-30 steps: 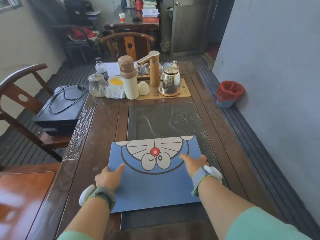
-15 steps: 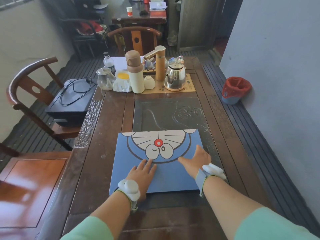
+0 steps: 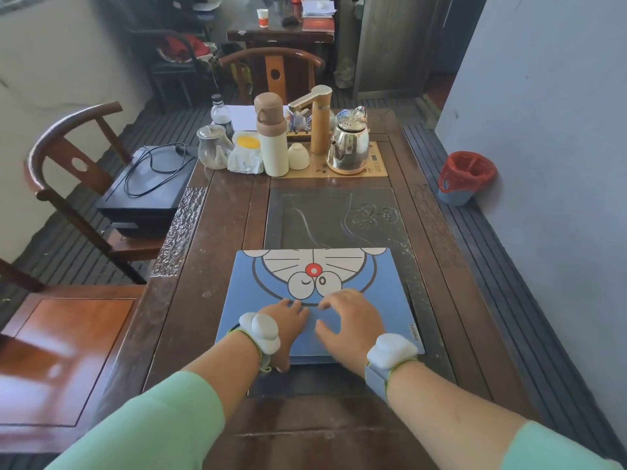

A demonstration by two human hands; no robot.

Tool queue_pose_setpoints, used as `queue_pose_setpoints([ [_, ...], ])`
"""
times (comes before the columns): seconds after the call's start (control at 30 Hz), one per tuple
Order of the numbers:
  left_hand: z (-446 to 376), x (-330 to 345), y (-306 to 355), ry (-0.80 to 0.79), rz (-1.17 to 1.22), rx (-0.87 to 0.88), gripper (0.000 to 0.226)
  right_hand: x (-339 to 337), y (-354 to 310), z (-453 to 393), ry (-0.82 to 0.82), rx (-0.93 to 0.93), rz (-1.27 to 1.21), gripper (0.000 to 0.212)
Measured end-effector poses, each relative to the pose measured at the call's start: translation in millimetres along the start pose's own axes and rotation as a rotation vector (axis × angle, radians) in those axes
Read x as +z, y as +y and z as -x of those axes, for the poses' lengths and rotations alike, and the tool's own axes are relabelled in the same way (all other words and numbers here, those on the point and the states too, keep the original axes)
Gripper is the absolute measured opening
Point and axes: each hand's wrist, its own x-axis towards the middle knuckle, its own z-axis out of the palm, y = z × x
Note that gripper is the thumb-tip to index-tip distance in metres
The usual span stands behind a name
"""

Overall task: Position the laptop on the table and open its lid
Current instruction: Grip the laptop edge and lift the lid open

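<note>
The left hand (image 3: 288,329) hides the laptop's (image 3: 380,300) near edge.

One laptop (image 3: 339,286), two hands, one kettle (image 3: 349,147), one thermos (image 3: 271,137), three chairs, one bin (image 3: 464,176)

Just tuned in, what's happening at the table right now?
A person has a closed laptop with a blue cartoon skin lying flat on the wooden table. The left hand and right hand rest side by side on its lid near the front edge. The lid is not yet open.
</note>
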Motion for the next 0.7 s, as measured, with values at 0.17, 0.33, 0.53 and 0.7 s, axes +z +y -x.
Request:
queue_pose_setpoints([
  [0.17, 4, -11, -8, -0.004, 0.031, 0.022, 0.100, 9, -16, 28, -0.321, -0.359, 0.100, 0.028],
  [0.33, 6, -16, -12, -0.005, 0.050, 0.025, 0.091, 18, 5, 31, -0.670, -0.345, 0.305, 0.052],
  [0.53, 10, -23, -15, 0.017, 0.063, 0.037, 0.084, 23, 9, 21, -0.735, -0.276, 0.304, 0.065],
  [0.7, 25, -44, -18, 0.028, 0.114, 0.032, 0.072, 24, 12, 12, -0.831, -0.208, 0.307, 0.065],
])
